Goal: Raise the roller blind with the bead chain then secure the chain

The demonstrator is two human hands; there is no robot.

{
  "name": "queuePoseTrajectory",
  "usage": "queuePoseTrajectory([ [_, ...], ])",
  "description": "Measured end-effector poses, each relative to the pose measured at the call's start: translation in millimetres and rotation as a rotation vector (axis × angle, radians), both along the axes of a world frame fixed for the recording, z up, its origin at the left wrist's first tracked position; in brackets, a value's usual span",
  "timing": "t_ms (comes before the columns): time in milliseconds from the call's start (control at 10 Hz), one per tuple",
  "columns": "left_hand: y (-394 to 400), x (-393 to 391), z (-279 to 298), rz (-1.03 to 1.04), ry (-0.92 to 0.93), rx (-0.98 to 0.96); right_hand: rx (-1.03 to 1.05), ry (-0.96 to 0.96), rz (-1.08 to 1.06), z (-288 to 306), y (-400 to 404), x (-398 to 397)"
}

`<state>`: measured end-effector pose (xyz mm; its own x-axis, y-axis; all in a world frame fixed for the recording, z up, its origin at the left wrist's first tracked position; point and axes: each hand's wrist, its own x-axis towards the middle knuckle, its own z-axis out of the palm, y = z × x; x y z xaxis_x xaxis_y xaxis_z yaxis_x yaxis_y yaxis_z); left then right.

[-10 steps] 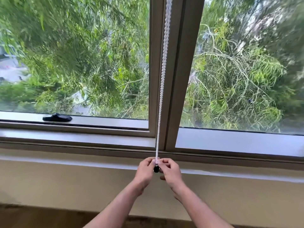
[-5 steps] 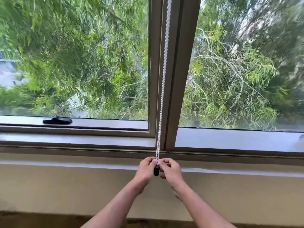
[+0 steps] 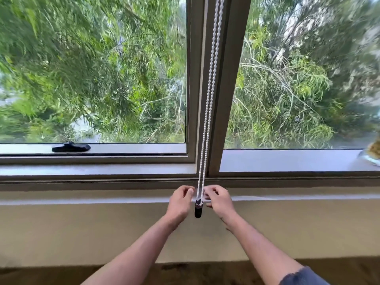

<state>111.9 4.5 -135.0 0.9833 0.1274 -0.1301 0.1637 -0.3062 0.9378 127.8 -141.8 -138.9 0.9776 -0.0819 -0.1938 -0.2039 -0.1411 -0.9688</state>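
The white bead chain [image 3: 207, 103] hangs in two strands down the window's centre post and ends taut in a black chain holder [image 3: 198, 210] on the wall just under the sill. My left hand [image 3: 180, 202] is beside the holder, fingers loosely curled, with a small gap between its fingertips and the left strand. My right hand [image 3: 219, 200] is on the other side, its fingertips pinching the right strand just above the holder. The roller blind itself is out of view above the frame, and both panes are uncovered.
A black window latch [image 3: 71, 147] lies on the left sash's lower rail. The grey window sill [image 3: 287, 161] runs across, with a glass object [image 3: 372, 153] at its far right. A beige wall sits below the sill, with trees outside.
Both hands have drawn slightly apart from the chain's lower end, which uncovers the black holder. My left hand has come off the chain. The view has shifted a little downward.
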Motion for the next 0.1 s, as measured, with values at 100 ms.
queuePoseTrajectory([
  [100, 5.4, 1.5, 1.2, 0.027, -0.058, 0.163, -0.203, -0.063, 0.002, 8.6, -2.2, 0.0],
])
